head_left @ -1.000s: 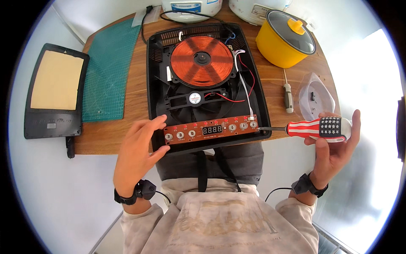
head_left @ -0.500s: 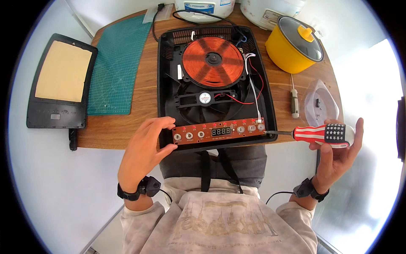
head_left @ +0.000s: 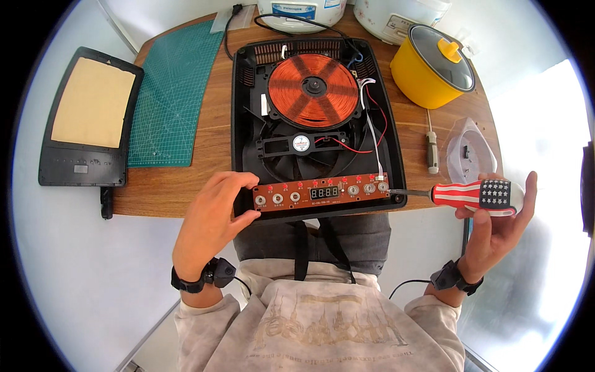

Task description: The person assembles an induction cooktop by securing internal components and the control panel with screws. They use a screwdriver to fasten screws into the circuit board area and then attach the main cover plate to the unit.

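A brown control board (head_left: 322,193) with a small dark display and round buttons lies along the near side of an opened induction cooker base (head_left: 396,155). My left hand (head_left: 214,204) grips the board's left end, fingertips at its upper corner and thumb at its lower one. In my right hand (head_left: 496,229) is a screwdriver (head_left: 477,195) with a red, white and black starred handle. It lies nearly level, its shaft pointing left and its tip at the board's right end. Behind the board are a black fan (head_left: 297,167) and a copper coil (head_left: 313,90).
The cooker's black top panel (head_left: 80,161) lies at the left, beside a green cutting mat (head_left: 164,111). To the right are a yellow pot (head_left: 427,74), another screwdriver (head_left: 432,152) and a clear tray (head_left: 474,146) with screws. White appliances (head_left: 300,15) stand behind. Thin wires run to the board.
The screwdriver handle and my right hand have shifted very slightly right. My left hand keeps its place on the board.
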A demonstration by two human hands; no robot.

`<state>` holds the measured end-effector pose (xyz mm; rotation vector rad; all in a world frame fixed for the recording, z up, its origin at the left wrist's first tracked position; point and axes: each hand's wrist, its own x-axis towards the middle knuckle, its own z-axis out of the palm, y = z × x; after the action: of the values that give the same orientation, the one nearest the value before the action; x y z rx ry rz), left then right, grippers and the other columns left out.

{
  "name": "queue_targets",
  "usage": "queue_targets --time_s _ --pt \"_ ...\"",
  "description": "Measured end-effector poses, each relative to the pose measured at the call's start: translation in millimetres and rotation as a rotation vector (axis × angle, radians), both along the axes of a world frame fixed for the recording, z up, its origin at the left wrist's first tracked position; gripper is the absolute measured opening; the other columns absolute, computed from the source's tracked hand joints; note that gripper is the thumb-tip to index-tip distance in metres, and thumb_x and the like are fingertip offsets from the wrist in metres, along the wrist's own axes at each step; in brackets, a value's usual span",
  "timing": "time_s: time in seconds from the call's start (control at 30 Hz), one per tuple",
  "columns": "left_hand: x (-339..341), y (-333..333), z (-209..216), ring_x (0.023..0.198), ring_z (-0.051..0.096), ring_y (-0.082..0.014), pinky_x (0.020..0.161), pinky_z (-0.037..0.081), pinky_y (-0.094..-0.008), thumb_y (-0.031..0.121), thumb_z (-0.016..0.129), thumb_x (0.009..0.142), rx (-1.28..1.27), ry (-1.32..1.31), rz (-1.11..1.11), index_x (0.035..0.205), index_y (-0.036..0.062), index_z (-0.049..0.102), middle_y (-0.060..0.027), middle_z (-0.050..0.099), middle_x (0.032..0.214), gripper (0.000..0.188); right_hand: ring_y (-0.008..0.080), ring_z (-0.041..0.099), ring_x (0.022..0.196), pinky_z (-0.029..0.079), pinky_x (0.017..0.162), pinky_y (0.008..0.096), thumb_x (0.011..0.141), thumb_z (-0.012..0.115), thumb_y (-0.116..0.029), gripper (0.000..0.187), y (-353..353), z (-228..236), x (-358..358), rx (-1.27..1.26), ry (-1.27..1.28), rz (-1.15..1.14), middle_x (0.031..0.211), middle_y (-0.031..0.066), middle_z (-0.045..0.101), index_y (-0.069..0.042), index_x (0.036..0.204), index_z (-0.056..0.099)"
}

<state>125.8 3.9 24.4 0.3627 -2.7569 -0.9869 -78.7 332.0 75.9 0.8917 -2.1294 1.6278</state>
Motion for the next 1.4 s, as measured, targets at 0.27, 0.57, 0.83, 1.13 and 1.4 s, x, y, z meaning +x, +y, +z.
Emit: queue_targets --time_s 0.27,0.57,0.83,1.13,1.4 --pt "-4 -2 5 0.111 0.062 -0.0296 0.090 0.051 -0.0405 0.002 0.082 0.074 -0.017 0.004 -0.040 0.118 0.0081 0.057 -0.0081 0.068 0.110 0.051 0.0255 0.074 0.086 0.065 0.064 0.0313 0.091 0.076 -0.031 0.094 -47 30 -2 0.001 0.127 0.226 0.118 0.0239 0.065 -0.004 0.161 0.019" --pt "2 -4 2 0.110 0.063 -0.0305 0.094 0.051 -0.0392 0.005 0.083 0.075 0.094 -0.008 -0.001 0.123 0.0055 0.056 -0.0101 0.065 0.115 0.056 0.0244 0.066 0.112 0.061 0.088 0.0337 0.083 0.081 -0.004 0.093 -145 36 11 0.045 0.156 0.806 0.146 0.0250 0.047 0.005 0.157 0.025" --pt "5 -2 -2 0.112 0.062 -0.0296 0.087 0.053 -0.0405 0.006 0.082 0.078 0.047 0.050 -0.006 0.127 0.0101 0.050 -0.0064 0.068 0.112 0.059 0.0171 0.067 0.111 0.061 0.080 0.0253 0.084 0.073 0.010 0.078 -177 23 21 0.150 0.101 0.907 0.152 0.0192 0.046 0.005 0.152 0.036" --pt "6 -2 -1 0.112 0.061 -0.0299 0.086 0.053 -0.0413 0.006 0.081 0.079 0.018 0.062 -0.018 0.127 0.0100 0.050 -0.0066 0.067 0.112 0.057 0.0134 0.069 0.107 0.060 0.076 0.0221 0.083 0.072 0.009 0.076 -182 20 26 0.173 0.042 0.857 0.144 0.0146 0.055 0.003 0.152 0.041" --pt "5 -2 2 0.112 0.061 -0.0302 0.087 0.052 -0.0420 0.006 0.080 0.080 0.027 0.048 -0.009 0.124 0.0095 0.051 -0.0073 0.065 0.113 0.053 0.0139 0.069 0.107 0.061 0.077 0.0233 0.083 0.073 0.009 0.075 -185 16 26 0.195 0.025 0.846 0.146 0.0141 0.055 0.002 0.151 0.043"
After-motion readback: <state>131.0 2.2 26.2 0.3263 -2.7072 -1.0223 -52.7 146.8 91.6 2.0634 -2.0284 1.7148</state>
